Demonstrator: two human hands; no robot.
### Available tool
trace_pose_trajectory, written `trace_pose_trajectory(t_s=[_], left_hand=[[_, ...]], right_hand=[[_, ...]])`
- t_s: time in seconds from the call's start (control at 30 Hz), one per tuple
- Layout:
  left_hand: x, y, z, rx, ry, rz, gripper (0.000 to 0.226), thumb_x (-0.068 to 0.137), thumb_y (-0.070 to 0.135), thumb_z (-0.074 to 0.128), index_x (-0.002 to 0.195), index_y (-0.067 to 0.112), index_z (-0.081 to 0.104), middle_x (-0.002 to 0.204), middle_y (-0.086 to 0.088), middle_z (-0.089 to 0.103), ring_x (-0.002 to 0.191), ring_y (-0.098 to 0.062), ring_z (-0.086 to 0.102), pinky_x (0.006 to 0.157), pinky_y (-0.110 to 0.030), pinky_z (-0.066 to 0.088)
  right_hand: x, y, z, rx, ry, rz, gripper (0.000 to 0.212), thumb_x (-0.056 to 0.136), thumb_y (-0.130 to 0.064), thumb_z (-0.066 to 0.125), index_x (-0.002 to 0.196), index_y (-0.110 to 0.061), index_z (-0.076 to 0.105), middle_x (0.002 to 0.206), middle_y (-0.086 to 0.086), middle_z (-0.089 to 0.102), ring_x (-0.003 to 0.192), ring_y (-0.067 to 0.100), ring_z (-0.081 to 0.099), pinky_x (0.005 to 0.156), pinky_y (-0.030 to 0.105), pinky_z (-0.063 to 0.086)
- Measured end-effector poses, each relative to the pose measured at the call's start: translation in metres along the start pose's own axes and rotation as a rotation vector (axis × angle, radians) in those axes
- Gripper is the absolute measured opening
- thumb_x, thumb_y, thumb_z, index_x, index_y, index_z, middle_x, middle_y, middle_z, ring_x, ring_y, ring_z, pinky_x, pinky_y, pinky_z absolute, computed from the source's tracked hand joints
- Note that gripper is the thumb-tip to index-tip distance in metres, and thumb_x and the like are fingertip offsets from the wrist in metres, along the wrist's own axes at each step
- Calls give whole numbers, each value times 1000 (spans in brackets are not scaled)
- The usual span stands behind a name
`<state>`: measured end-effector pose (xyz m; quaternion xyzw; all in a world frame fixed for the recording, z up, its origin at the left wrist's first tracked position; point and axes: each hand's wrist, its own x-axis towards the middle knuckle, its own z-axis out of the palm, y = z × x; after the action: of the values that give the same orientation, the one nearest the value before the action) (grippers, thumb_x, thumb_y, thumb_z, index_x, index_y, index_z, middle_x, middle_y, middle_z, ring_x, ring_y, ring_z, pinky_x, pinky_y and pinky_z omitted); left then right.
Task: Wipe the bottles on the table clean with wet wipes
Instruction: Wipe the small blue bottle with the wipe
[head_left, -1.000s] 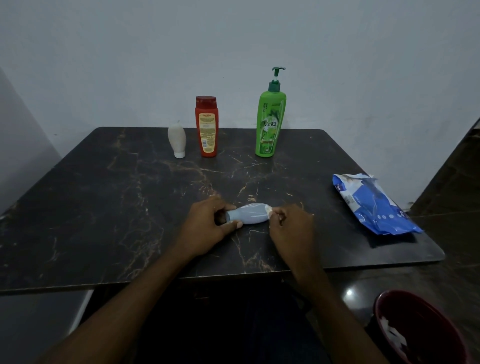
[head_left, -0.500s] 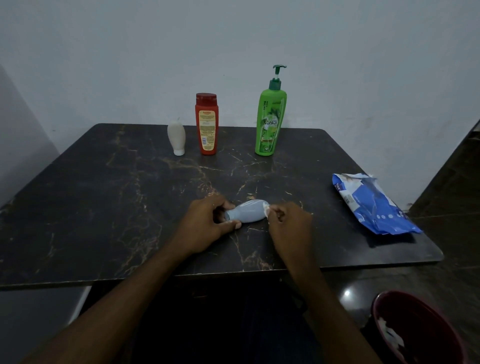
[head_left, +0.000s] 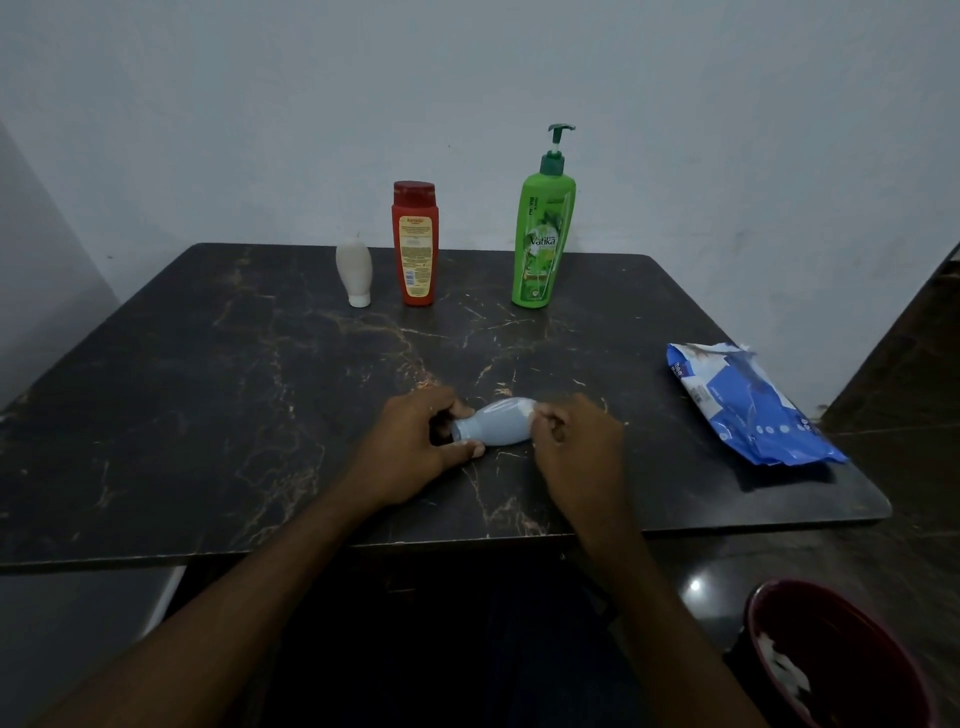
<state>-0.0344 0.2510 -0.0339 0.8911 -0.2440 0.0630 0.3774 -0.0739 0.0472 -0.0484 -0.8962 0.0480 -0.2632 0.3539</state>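
A small pale blue bottle (head_left: 496, 428) lies on its side on the dark marble table (head_left: 260, 395), near the front middle. My left hand (head_left: 415, 447) grips its cap end. My right hand (head_left: 574, 447) is closed at its base end, pinching a small white wet wipe (head_left: 532, 414) against the bottle; most of the wipe is hidden in my fingers. At the back of the table stand a small white bottle (head_left: 354, 271) upside down on its cap, a red bottle (head_left: 415, 241) and a tall green pump bottle (head_left: 541, 228).
A blue and white wet wipe pack (head_left: 748, 402) lies at the table's right edge. A dark red bin (head_left: 836, 654) holding white scraps stands on the floor at the lower right. A grey wall rises behind the table.
Both hands and the blue bottle stay in nearly the same spot. The view has tilted slightly, so everything sits a little higher in the frame.
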Motion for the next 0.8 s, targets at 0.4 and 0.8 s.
trace_pose_trajectory(t_s=[0.4, 0.8], left_hand=[[-1, 2, -1, -20, 0, -10, 26, 81, 36, 85, 101, 27, 71, 96, 11, 71, 84, -6, 65, 73, -29, 55], [-1, 7, -2, 1, -26, -7, 29, 83, 36, 83, 106, 24, 71, 101, 10, 70, 88, -5, 64, 79, -36, 56]], right_hand=[[3, 11, 6, -16, 1, 102, 10, 96, -23, 58, 91, -20, 66, 85, -10, 59, 76, 3, 56, 77, 30, 55], [-2, 3, 6, 5, -50, -69, 11, 96, -22, 57, 100, -20, 68, 93, -8, 61, 84, 5, 58, 71, 15, 44]])
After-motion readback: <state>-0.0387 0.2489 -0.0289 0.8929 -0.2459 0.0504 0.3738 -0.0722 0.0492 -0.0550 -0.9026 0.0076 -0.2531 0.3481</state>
